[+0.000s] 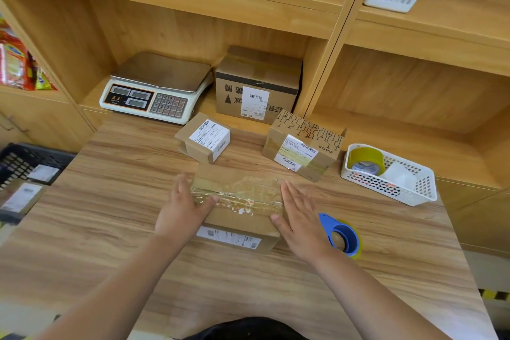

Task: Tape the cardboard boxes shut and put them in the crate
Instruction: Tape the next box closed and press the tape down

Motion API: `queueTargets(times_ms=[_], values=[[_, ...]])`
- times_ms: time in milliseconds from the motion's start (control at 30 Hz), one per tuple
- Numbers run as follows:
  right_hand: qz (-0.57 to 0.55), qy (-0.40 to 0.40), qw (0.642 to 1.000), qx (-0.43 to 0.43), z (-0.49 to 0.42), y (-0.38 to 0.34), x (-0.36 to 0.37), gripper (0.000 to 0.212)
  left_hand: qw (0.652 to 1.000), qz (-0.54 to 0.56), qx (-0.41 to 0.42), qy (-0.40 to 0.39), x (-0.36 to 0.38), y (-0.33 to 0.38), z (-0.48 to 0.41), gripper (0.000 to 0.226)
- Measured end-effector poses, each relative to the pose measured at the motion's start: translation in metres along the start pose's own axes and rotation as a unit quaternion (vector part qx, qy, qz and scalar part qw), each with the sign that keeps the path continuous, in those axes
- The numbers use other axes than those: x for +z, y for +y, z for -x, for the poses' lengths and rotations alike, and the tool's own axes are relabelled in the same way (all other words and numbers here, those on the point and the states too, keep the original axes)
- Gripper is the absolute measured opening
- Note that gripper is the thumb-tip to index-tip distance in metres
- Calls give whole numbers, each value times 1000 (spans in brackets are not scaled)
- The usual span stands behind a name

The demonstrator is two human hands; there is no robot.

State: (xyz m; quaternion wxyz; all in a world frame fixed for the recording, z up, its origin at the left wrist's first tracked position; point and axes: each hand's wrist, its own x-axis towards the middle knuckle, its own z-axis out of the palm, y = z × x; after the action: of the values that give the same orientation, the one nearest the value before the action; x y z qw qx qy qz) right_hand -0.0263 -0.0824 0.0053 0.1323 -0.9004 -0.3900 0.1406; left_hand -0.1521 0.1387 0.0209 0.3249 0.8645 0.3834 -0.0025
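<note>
Left grip (181, 212) and right grip (299, 219) flat, fingers straight, palms down.

Scale (154, 96): keypad digits I read as 7 8 9 / 4 5 6 / 1 2 3 / 0. Red brand mark left of keys, too small for me.
Patterned box (303, 143): black letters on side, upside down from my view, look like "DADA"; not sure.
Big box (256, 83): black Chinese characters, upside down, plus solid black triangle; can't make characters out.
White shipping labels with barcodes on big box, small box (205, 138), patterned box, front box (237, 219): print unreadable.
</note>
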Motion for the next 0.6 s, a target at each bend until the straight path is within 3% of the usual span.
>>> queueTargets(times_ms=[133,233,300,400,600], values=[[-30,76,994,75,18,28,22,91,999,36,1,29,6,-1,0,56],[24,108,984,139,31,50,33,68,997,45,-3,55,9,0,1,43],[68,98,978,171,36,61,37,51,996,52,-7,66,11,2,3,40],[78,80,969,219,39,71,42,62,995,51,-14,80,16,5,8,42],[116,36,952,281,40,71,36,67,989,108,-45,90,25,17,17,23]])
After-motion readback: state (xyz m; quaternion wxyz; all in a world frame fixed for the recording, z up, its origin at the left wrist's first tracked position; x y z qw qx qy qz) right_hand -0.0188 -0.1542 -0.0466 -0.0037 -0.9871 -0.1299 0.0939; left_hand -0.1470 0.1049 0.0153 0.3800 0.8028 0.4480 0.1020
